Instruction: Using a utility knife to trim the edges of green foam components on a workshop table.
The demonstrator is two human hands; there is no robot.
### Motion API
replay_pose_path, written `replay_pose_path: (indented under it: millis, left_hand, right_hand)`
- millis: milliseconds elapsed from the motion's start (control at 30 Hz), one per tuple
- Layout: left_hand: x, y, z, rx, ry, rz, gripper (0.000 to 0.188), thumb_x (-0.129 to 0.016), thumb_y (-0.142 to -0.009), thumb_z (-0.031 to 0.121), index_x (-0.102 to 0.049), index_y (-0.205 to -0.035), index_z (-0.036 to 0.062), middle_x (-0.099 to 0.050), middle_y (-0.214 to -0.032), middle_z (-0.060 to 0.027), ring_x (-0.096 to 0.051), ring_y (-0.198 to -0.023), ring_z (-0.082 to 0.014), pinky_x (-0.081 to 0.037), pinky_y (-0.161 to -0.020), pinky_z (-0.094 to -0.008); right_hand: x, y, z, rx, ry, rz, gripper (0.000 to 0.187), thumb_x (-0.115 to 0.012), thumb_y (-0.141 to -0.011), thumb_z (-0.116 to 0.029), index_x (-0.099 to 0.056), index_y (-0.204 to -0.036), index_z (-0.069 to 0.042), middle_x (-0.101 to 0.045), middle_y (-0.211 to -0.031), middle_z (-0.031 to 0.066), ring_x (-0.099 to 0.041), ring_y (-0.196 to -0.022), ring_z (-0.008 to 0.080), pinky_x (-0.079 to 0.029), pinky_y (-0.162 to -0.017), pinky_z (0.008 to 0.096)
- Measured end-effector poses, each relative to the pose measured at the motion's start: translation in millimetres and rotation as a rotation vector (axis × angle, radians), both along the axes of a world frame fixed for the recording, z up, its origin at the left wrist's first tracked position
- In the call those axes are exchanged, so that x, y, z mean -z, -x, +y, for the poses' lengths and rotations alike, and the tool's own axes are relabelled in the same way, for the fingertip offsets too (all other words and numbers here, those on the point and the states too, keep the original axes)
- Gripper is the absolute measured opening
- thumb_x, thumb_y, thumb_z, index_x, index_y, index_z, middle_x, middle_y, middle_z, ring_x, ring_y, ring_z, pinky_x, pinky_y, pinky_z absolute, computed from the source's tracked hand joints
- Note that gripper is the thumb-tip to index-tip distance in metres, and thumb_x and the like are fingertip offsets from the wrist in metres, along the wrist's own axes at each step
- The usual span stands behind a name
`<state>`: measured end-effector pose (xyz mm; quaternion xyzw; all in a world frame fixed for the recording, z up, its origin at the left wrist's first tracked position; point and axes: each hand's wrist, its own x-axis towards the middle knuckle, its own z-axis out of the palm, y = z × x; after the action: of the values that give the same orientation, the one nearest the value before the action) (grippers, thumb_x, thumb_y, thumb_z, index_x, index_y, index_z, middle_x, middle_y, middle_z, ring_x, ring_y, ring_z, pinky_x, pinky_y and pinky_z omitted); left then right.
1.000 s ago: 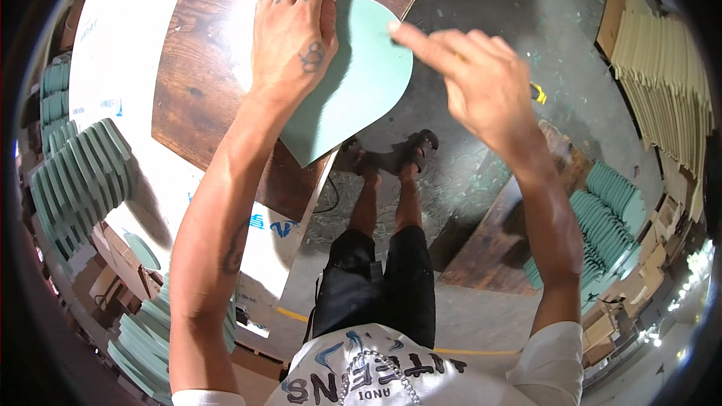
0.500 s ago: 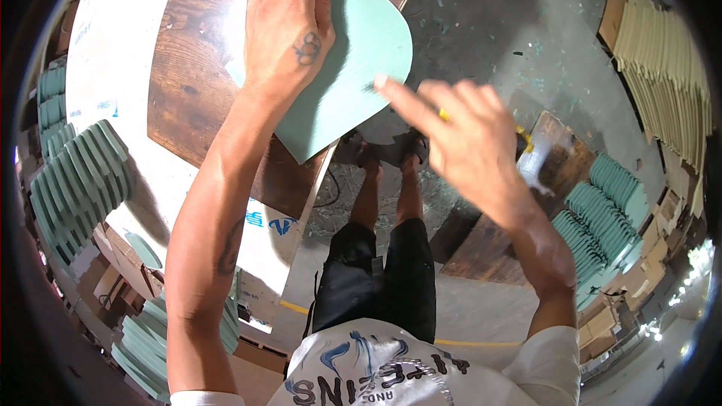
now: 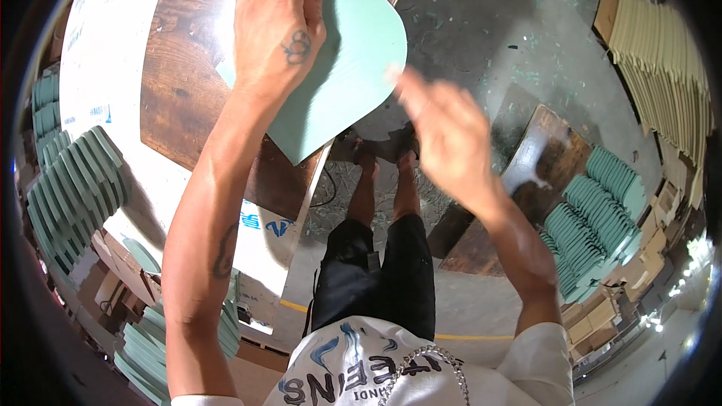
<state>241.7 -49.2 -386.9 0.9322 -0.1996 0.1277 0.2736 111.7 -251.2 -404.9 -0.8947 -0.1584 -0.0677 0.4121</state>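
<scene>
A pale green, pointed, rounded sheet [image 3: 353, 53] lies on a dark brown wood board, its right side reaching past the board's edge. My left hand [image 3: 278, 34] is closed on the sheet's far left part, fingers bent and pressed together, the fingertips mostly hidden. Over the sheet's right edge is my right hand [image 3: 451, 131], smeared by motion. Its index finger points toward that edge, and the other fingers are curled in. Whatever the right hand holds is hidden in this view.
The wood board [image 3: 188, 60] rests on a white printed table [image 3: 105, 53]. Green pieces stand in stacks at left [image 3: 75, 195] and right [image 3: 594, 214]. Pale yellow sheets [image 3: 654, 68] lean at far right. Scraps litter the grey floor [image 3: 481, 30].
My right hand has moved slightly up and right along the sheet's edge. Yellow bits seen at that hand before are now out of sight. My left hand stays on the sheet.
</scene>
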Motion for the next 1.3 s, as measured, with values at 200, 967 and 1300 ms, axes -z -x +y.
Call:
replay_pose_path:
  millis: [200,967,1300]
  left_hand:
    - [-10,1,-6,0.010,-0.037,0.070,0.020,-0.053,-0.093,-0.004,-0.061,-0.110,0.0027,-0.057,-0.099,-0.0217,-0.056,-0.093,-0.0427,-0.046,-0.081,-0.0479]
    - [-2,0,1,-0.004,-0.067,0.021,0.016,-0.055,-0.093,-0.001,-0.060,-0.108,0.0020,-0.058,-0.099,-0.0208,-0.056,-0.093,-0.0419,-0.046,-0.081,-0.0480]
    - [-13,19,6,-0.120,-0.136,0.017,0.032,-0.064,-0.100,0.033,-0.068,-0.109,0.0017,-0.065,-0.092,-0.0178,-0.064,-0.083,-0.0332,-0.052,-0.078,-0.0477]
  right_hand:
    - [32,-37,12,0.148,-0.367,-0.127,0.049,-0.058,-0.095,0.002,-0.066,-0.138,-0.020,-0.064,-0.078,0.0043,-0.055,-0.064,0.0149,-0.050,-0.057,0.0304]
    - [8,29,38,0.420,-0.762,0.297,0.051,-0.070,-0.096,-0.010,-0.054,-0.145,-0.006,-0.070,-0.100,0.0054,-0.064,-0.075,0.0137,-0.054,-0.066,0.0278]
    - [4,24,52,0.399,-1.263,0.675,0.018,-0.078,-0.092,-0.016,-0.069,-0.091,-0.001,-0.067,-0.076,0.0006,-0.059,-0.062,0.0052,-0.045,-0.056,0.0201]
